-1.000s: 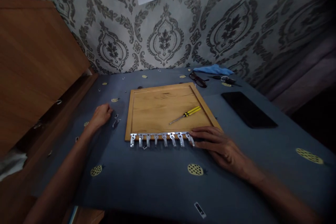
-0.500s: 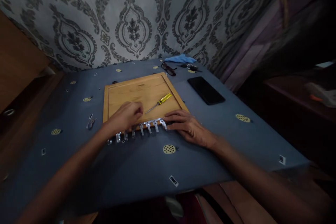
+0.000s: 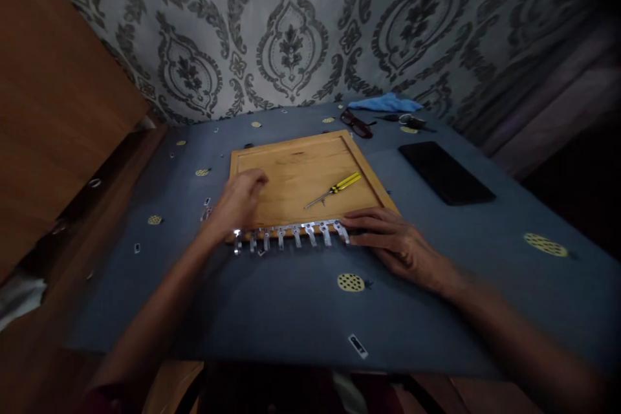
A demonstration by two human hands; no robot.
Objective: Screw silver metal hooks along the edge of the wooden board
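A wooden board point(image 3: 291, 171) with a raised rim lies on the blue tablecloth. Along its near edge runs a metal strip point(image 3: 313, 235) with several silver hooks pointing toward me. My right hand point(image 3: 395, 242) rests flat at the strip's right end, fingers stretched out over the board's corner. Above the board's left part is my left hand point(image 3: 242, 197), its fingers curled together; anything between them is too small to make out. A yellow and black screwdriver point(image 3: 337, 188) lies on the board, its shaft pointing to the lower left, beside a tiny dark piece.
A black phone point(image 3: 445, 173) lies right of the board. Behind are dark glasses point(image 3: 358, 123), a blue cloth point(image 3: 385, 103) and keys point(image 3: 411, 121). A small metallic item point(image 3: 206, 213) sits partly behind my left wrist. A wooden cabinet point(image 3: 63, 71) stands at the left.
The view has turned left, so the table's contents appear farther right. My left hand has moved left along the board, away from the screwdriver. My right hand stays at the strip's end.
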